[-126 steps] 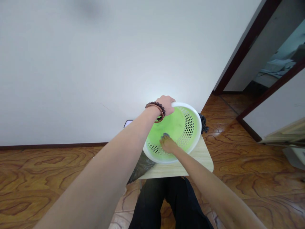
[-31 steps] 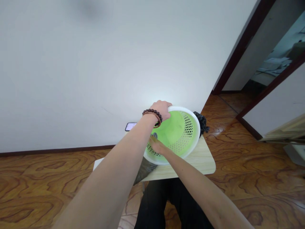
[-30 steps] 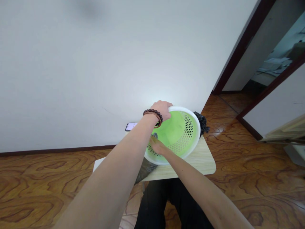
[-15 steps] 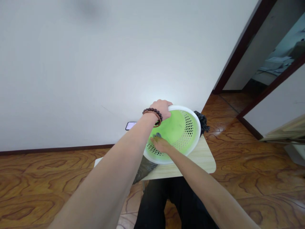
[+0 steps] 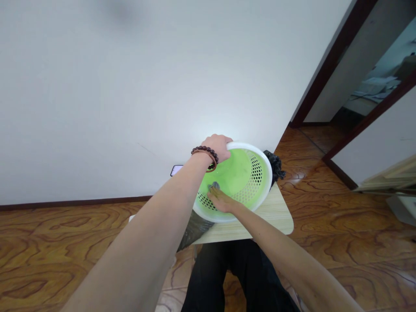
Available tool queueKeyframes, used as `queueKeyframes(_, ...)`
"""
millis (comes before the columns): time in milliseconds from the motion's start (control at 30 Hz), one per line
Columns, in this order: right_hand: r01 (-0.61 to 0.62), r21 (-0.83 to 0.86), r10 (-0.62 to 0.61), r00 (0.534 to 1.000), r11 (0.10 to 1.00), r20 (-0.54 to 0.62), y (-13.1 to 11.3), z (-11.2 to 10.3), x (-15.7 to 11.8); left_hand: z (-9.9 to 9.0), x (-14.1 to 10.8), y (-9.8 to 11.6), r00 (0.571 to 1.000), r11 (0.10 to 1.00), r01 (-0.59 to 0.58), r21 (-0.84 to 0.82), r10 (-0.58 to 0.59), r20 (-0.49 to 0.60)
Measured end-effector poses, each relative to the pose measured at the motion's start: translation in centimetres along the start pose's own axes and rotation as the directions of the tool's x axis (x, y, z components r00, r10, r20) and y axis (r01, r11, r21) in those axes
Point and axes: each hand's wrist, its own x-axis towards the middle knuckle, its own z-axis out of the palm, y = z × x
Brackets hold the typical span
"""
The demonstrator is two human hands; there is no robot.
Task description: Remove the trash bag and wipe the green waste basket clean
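Note:
A green plastic basket (image 5: pixel 236 173) with a white rim and rows of holes is tilted on a small table. My left hand (image 5: pixel 217 146), with a beaded bracelet at its wrist, grips the basket's far rim. Inside the basket, my right hand (image 5: pixel 221 200) presses a small grey cloth (image 5: pixel 214 185) against the lower left of the inner wall. Most of the cloth is hidden beneath the fingers.
The light wooden table (image 5: pixel 276 212) stands against a white wall (image 5: pixel 130 95). A phone (image 5: pixel 176 170) lies left of the basket. A dark plastic bag (image 5: pixel 195 229) is at the front left, and a black bag (image 5: pixel 274 165) at the right. A doorway opens at right.
My right hand has slid slightly to the right and down inside the basket, with the cloth. The basket and my left hand have shifted a little to the left.

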Motion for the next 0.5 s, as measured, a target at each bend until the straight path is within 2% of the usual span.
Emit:
queueKeyframes(67, 0.041, 0.03, -0.041, 0.999, 0.999, -0.001, -0.5, 0.1, 0.0, 0.0, 0.0, -0.1, 1.0, 1.0, 0.003, -0.009, -0.003, -0.004)
queueKeyframes(133, 0.051, -0.034, -0.051, 0.998, 0.998, 0.021, 0.2, -0.5, -0.4, 0.1, 0.0, -0.1, 1.0, 1.0, 0.006, -0.013, -0.006, -0.005)
queueKeyframes(200, 0.012, -0.146, -0.008, 1.0, 0.989, 0.029, 1.8, -1.4, -1.0, 0.1, 0.0, -0.1, 1.0, 1.0, -0.001, -0.011, 0.001, 0.0)
queueKeyframes(300, -0.088, -0.255, 0.084, 0.996, 0.963, -0.027, 3.4, -2.3, -1.4, 0.2, 0.0, -0.1, 1.0, 1.0, -0.022, -0.006, 0.022, 0.0)
queueKeyframes(367, -0.118, -0.206, 0.11, 0.993, 0.971, -0.051, 2.7, -2.1, -0.9, 0.2, 0.0, -0.1, 1.0, 1.0, -0.018, -0.002, 0.018, -0.006)
queueKeyframes(500, -0.058, 0.009, 0.058, 0.995, 0.998, -0.079, -1.9, -0.9, 1.3, 0.3, 0.0, -0.1, 1.0, 1.0, 0.004, 0.003, -0.004, 0.001)
